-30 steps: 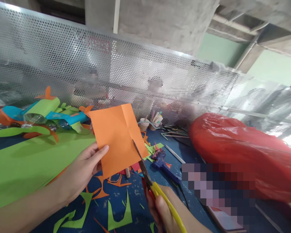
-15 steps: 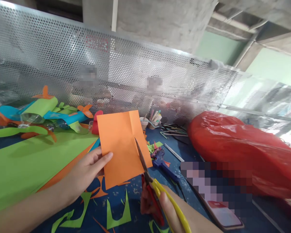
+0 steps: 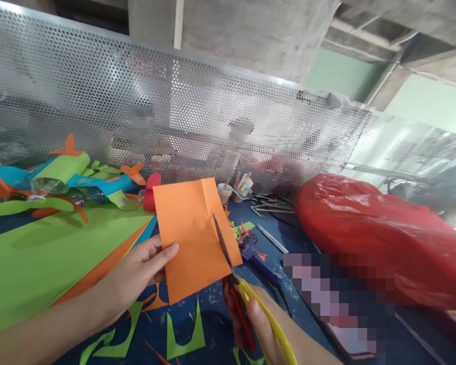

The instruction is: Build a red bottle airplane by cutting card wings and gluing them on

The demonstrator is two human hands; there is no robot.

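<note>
My left hand [image 3: 146, 263] pinches the left edge of an orange sheet of paper [image 3: 190, 238], thumb on top and fingers behind. A crease runs down the sheet's right side. In my right hand [image 3: 258, 319] is a pair of scissors [image 3: 245, 296] with one yellow and one red handle. One blade lies over the front of the sheet, pointing up along the crease; the other blade is hidden behind the paper. Green paper offcuts [image 3: 186, 339] with curved cut-outs lie on the blue table below the sheet.
Large green sheets [image 3: 68, 253] lie at left, with paper-covered bottle models [image 3: 102, 185] behind. A blue glue gun [image 3: 260, 261], a white pen [image 3: 272, 238], a cup of markers [image 3: 243, 187], a phone [image 3: 349, 339] and a red plastic bag [image 3: 372, 233] are to the right. A perforated metal screen [image 3: 197, 111] stands behind.
The orange sheet, my left hand and the scissors have shifted slightly down and to the right. The blade still lies over the sheet near its crease.
</note>
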